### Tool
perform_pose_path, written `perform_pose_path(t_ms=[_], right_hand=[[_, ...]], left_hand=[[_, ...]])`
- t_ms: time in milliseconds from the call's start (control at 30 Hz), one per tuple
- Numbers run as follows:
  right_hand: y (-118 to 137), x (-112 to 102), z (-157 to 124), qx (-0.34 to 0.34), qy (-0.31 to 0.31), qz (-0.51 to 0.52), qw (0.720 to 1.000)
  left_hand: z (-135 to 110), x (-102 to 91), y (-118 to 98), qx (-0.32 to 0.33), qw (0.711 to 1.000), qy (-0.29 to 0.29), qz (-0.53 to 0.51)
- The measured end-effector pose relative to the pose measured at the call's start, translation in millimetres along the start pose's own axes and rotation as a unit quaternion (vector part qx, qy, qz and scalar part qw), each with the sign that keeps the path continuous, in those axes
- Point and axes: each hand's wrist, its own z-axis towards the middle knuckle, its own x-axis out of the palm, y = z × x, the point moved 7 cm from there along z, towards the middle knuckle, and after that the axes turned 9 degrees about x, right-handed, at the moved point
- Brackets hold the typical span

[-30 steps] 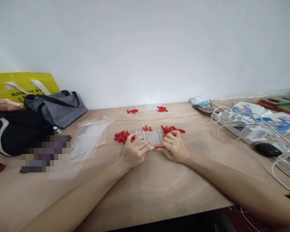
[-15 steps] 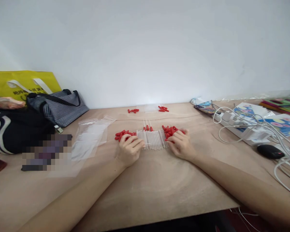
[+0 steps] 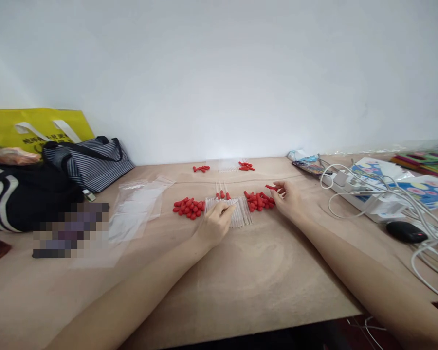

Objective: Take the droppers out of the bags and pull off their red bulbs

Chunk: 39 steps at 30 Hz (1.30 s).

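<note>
A row of clear thin tubes (image 3: 241,216) lies on the table between two heaps of red caps, one at the left (image 3: 188,207) and one at the right (image 3: 258,201). My left hand (image 3: 216,222) rests on the left part of the tubes, its fingers pinched on one clear tube. My right hand (image 3: 287,198) sits just right of the right heap and holds a single red cap (image 3: 270,187) between thumb and fingers, slightly above the heap.
Empty clear plastic bags (image 3: 133,209) lie left of the tubes. Bags, one striped (image 3: 89,163) and one yellow (image 3: 29,127), stand at the far left. More red caps and tubes (image 3: 241,166) lie near the wall. White cables (image 3: 379,194), a black mouse (image 3: 402,231) and colourful papers are at the right.
My right hand has left the tubes, moved right and lifted a red cap out of the right heap. My left hand shifted right onto the tubes.
</note>
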Motion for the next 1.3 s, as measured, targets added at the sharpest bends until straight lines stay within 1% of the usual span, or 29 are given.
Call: perform_pose_path(t_ms=[67,100,200,300,500,633,733,867,900,967,1033,1100,1200,1300], right_hand=[[-16,1,5,0.048,0.013,-0.022,0.999],[-23,2,7,0.073,0.027,-0.032,0.996],[-39,8,8,0.139,0.066,-0.057,0.986],[-45,13,8,0.174,0.086,-0.054,0.980],[-45,22,7,0.168,0.120,-0.021,0.978],[-45,30,5,0.155,0.156,0.009,0.975],[-41,32,2,0.143,0.180,0.033,0.973],[-34,32,1,0.128,0.195,0.055,0.971],[-33,31,1,0.126,0.193,0.056,0.971],[-32,30,2,0.126,0.185,0.054,0.973],[-33,29,2,0.125,0.175,0.049,0.975],[-32,29,2,0.119,0.173,0.041,0.977],[-31,25,4,0.108,0.160,0.014,0.981],[-25,17,8,0.106,0.121,-0.016,0.987]], left_hand=[[10,7.4,-2,0.001,1.000,0.005,0.002],[14,12.4,-3,0.002,1.000,0.016,0.003],[25,31.5,-6,0.001,0.996,0.086,0.008],[31,46.1,-11,0.004,0.990,0.139,0.012],[39,61.3,-23,0.018,0.981,0.195,0.015],[39,61.4,-27,0.009,0.977,0.212,0.013],[39,57.9,-28,-0.019,0.977,0.211,-0.004],[36,56.6,-25,-0.068,0.975,0.197,-0.073],[35,55.0,-24,-0.072,0.976,0.185,-0.088],[33,46.8,-22,-0.069,0.982,0.141,-0.108],[27,32.1,-19,-0.058,0.988,0.090,-0.114],[17,13.4,-14,-0.041,0.992,0.053,-0.106],[-4,-17.5,-3,-0.013,0.997,0.024,-0.075],[-25,-41.0,15,-0.023,0.998,0.023,-0.051]])
